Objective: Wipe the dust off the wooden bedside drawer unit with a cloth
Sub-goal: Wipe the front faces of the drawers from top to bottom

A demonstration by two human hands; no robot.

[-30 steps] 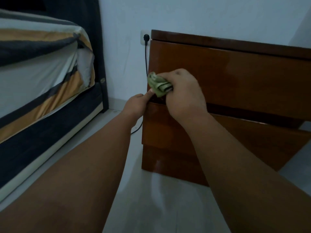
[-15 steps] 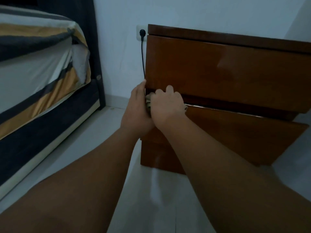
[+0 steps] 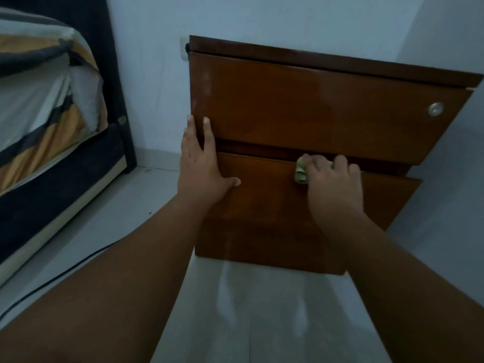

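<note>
The wooden bedside drawer unit point(image 3: 301, 108) stands against the wall with two glossy brown drawer fronts. My left hand point(image 3: 201, 166) lies flat and open against the unit's left edge, fingers pointing up across the gap between the drawers. My right hand point(image 3: 335, 184) presses a bunched green cloth point(image 3: 300, 173) onto the top edge of the lower drawer front point(image 3: 267, 195), near its middle. Most of the cloth is hidden under my fingers.
A bed point(image 3: 47, 121) with a striped sheet and dark base stands to the left. A black cable point(image 3: 52, 281) runs along the pale tiled floor point(image 3: 262, 310) from a wall socket point(image 3: 183, 49) behind the unit. A round metal lock point(image 3: 435, 109) sits on the upper drawer.
My right hand has slid the cloth rightward along the lower drawer's top edge, away from the left corner. My left hand has flattened against the unit's left side. The view has shifted right.
</note>
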